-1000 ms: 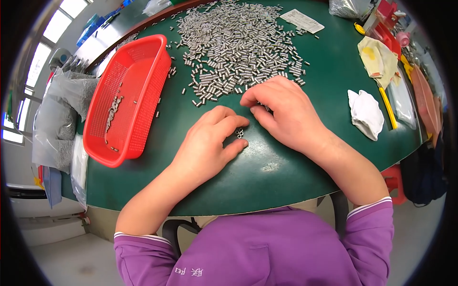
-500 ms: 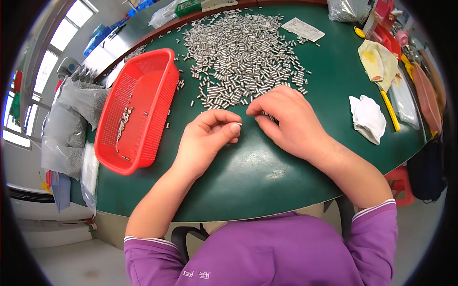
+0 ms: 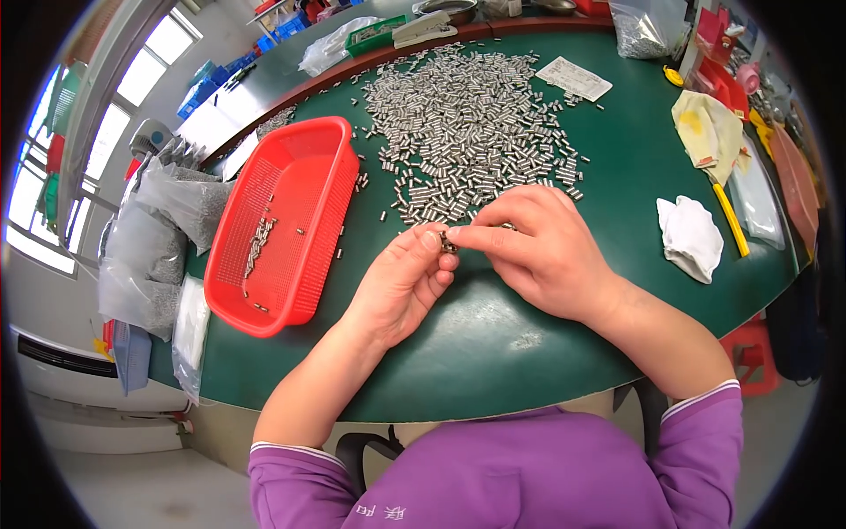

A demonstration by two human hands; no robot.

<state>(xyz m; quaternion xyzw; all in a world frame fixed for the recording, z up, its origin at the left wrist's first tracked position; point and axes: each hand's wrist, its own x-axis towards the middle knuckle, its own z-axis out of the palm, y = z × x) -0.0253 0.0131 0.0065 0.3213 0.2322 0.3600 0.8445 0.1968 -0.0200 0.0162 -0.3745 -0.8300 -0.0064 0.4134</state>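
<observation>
Small shiny metal cylinders (image 3: 448, 242) are pinched between the thumb and fingers of my left hand (image 3: 401, 278), just in front of a pile. My right hand (image 3: 548, 256) meets it there, its index fingertip on the held pieces. Below that index finger the other fingers curl in, and bits of metal show between them; how many is hidden. Just beyond both hands spreads the big heap of loose cylinders (image 3: 467, 132) on the green tabletop (image 3: 476, 353). Left of my left hand stands a red perforated plastic basket (image 3: 328, 238) with several cylinders on its bottom.
Clear bags of metal parts (image 3: 145, 247) line the left edge. On the right lie a crumpled white cloth (image 3: 690, 238), a pale glove (image 3: 708, 128) and a yellow-handled tool (image 3: 730, 220). A written paper slip (image 3: 575, 78) and a stapler (image 3: 425, 31) are at the back.
My right fingers have closed in on my left fingertips, where a gap was before. Metal cylinders now show in my left pinch. The whole view has shifted slightly.
</observation>
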